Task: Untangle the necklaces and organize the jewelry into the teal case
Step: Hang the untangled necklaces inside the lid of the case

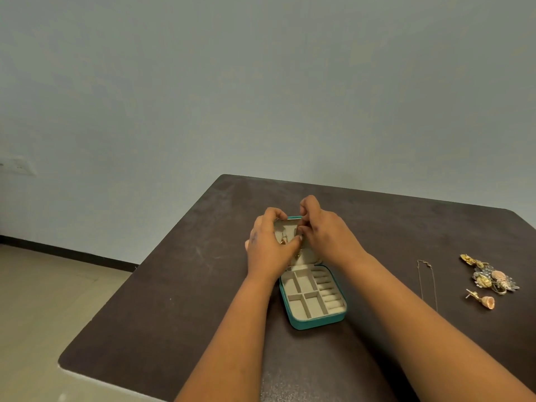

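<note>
The open teal jewelry case [314, 314] lies at mid-table, its raised lid [285, 227] at 12 o'clock of the tray. The left hand [268, 248] curls round the lid's left edge; the right hand [324, 233] pinches something small at the lid's top (too small to tell what). At 3 o'clock on the dark table [174, 285] lie a thin chain necklace [426, 281], a jewelry cluster [490, 277] and a jhumka earring [483, 300].
</note>
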